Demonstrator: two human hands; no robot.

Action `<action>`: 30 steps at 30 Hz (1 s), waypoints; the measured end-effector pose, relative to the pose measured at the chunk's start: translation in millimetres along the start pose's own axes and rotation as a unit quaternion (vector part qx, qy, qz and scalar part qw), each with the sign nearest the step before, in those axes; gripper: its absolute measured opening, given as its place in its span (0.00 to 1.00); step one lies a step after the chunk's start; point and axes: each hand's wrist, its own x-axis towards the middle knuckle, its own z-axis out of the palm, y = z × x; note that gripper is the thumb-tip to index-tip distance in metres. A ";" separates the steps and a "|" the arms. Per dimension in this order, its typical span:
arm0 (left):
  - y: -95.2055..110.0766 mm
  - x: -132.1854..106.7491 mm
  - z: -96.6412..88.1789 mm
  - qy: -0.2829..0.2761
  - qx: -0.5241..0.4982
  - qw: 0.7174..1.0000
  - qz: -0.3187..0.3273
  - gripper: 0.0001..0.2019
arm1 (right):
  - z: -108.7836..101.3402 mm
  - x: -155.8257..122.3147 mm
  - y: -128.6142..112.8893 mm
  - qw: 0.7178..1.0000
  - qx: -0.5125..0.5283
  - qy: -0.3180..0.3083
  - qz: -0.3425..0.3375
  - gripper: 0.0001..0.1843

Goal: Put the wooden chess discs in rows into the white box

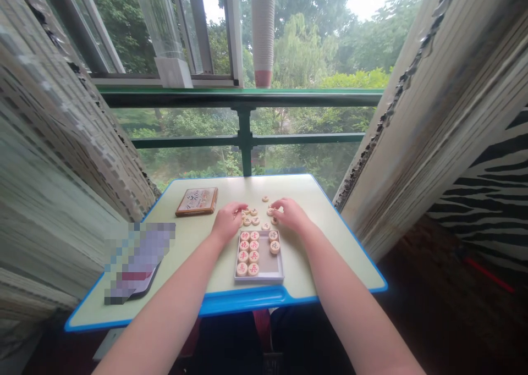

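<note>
A shallow grey tray (276, 264) lies near the table's front edge and holds several round wooden chess pieces (248, 252) with red characters. More loose pieces (252, 220) lie on the tabletop just beyond it. My left hand (226, 221) rests curled at the left of the loose pieces, its fingertips pinched on one. My right hand (291, 214) is curled at their right side, fingers touching a piece. What the fingers enclose is too small to make out.
A brown box lid (197, 201) with writing lies at the table's far left. A blurred-out flat object (136, 262) sits at the front left. The pale table (330, 254) has a blue rim. A green railing (243, 97) and window stand behind; curtains hang on both sides.
</note>
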 end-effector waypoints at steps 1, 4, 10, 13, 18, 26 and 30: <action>1.4 -0.6 -0.3 -0.002 -0.001 1.000 -0.003 0.15 | 0.0 0.0 0.3 1.000 -0.002 -0.001 0.010 0.10; 3.5 -1.1 -1.3 -0.004 0.002 1.000 -0.019 0.15 | -0.2 -0.2 0.6 0.999 -0.008 -0.007 0.034 0.09; 2.3 -1.4 -1.3 -0.005 -0.006 1.000 -0.021 0.15 | 0.4 -0.9 -0.5 0.999 -0.018 -0.020 0.041 0.09; 1.9 -2.3 -1.1 -0.004 -0.016 1.000 -0.014 0.15 | 0.7 -0.9 -0.1 0.999 -0.015 -0.017 0.043 0.09; 1.4 -2.2 -0.9 -0.005 -0.018 1.000 -0.017 0.15 | 2.4 -0.1 1.4 0.999 -0.011 -0.012 0.045 0.09; 2.5 -1.6 0.0 -0.010 -0.011 1.000 -0.023 0.15 | 5.9 1.4 0.3 0.999 0.006 -0.010 0.043 0.08; 2.7 -1.6 0.1 -0.010 -0.011 0.999 -0.029 0.15 | 5.8 2.1 0.4 0.999 0.006 -0.003 0.051 0.08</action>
